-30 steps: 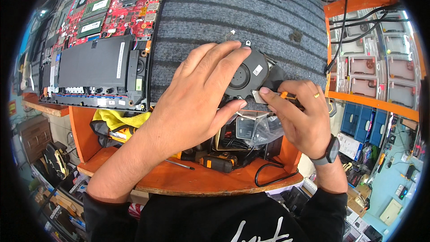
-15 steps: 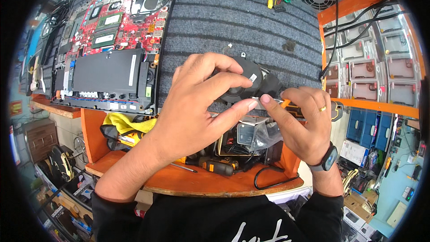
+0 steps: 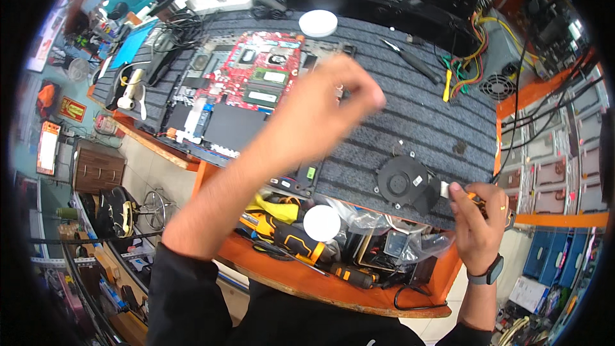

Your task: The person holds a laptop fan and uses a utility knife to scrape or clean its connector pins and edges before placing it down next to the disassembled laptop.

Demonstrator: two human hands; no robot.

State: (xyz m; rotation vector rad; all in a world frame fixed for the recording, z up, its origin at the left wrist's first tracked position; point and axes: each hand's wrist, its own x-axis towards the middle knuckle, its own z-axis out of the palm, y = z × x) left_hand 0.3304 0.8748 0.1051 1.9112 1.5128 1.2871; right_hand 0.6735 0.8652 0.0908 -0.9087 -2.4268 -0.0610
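Note:
My left hand (image 3: pixel 333 102) is blurred by motion above the right part of an opened laptop (image 3: pixel 230 127), whose red circuit board (image 3: pixel 266 67) is exposed. Its fingers are smeared, so any held item cannot be made out. A black blower fan (image 3: pixel 402 182) lies on the grey striped mat, near the front edge. Beside its right end, my right hand (image 3: pixel 479 221) has its fingers curled around a tool with an orange, yellow and black handle (image 3: pixel 510 218), mostly hidden by the hand. A small white piece (image 3: pixel 444 189) sits at the fingertips, next to the fan.
Pliers (image 3: pixel 413 63) and a yellow-handled tool (image 3: pixel 447 86) lie at the back right, near coloured wires. A white disc (image 3: pixel 318 24) rests behind the laptop. Below the mat, an orange shelf (image 3: pixel 288 282) holds tools, bags and another white disc (image 3: pixel 322 223).
My left hand has left the fan and swung left and up over the laptop. The whole view has shifted, showing more of the bench's far side. My right hand stays near the fan's right end.

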